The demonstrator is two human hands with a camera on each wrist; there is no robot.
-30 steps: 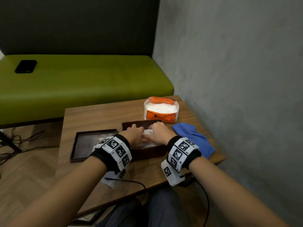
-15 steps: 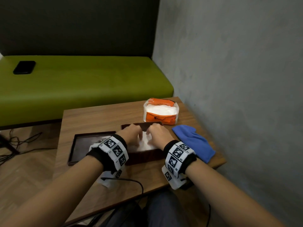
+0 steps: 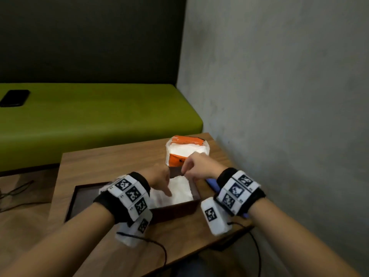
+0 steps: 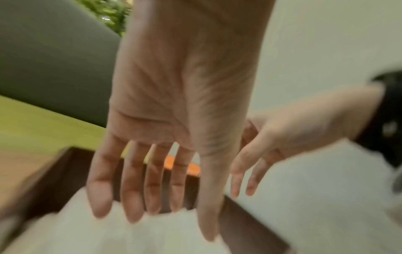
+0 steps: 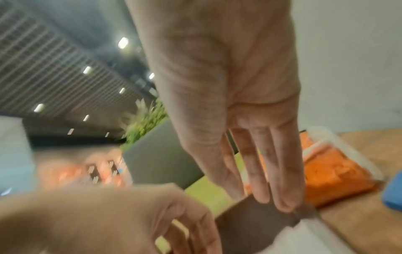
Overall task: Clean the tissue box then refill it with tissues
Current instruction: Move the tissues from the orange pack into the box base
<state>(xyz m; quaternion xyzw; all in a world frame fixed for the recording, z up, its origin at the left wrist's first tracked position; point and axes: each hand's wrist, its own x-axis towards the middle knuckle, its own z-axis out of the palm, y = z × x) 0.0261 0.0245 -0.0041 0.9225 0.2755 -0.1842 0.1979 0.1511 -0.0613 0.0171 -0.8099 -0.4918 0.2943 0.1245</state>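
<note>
The dark brown tissue box [image 3: 175,208] stands open on the wooden table, with a stack of white tissues [image 3: 179,191] inside it. My left hand [image 3: 163,184] hangs over the stack with straight fingers pointing down and holds nothing; in the left wrist view those fingers [image 4: 132,197] hover just above the tissues [image 4: 97,235]. My right hand [image 3: 185,170] is raised over the box's far edge, empty, fingers relaxed. In the right wrist view its fingertips [image 5: 280,201] are close to the box's far wall [image 5: 250,221]. The orange tissue pack [image 3: 187,150] lies open behind the box.
The box's lid [image 3: 85,198] lies upside down to the left of the box. A blue cloth [image 3: 211,184] sits to the right, mostly hidden by my right wrist. A grey wall bounds the table's right side. On the green bench [image 3: 99,120] behind lies a black phone [image 3: 15,97].
Both hands have lifted off the tissues they were pressing into the box. The right hand has moved up and toward the far edge; the left hand hangs above the stack.
</note>
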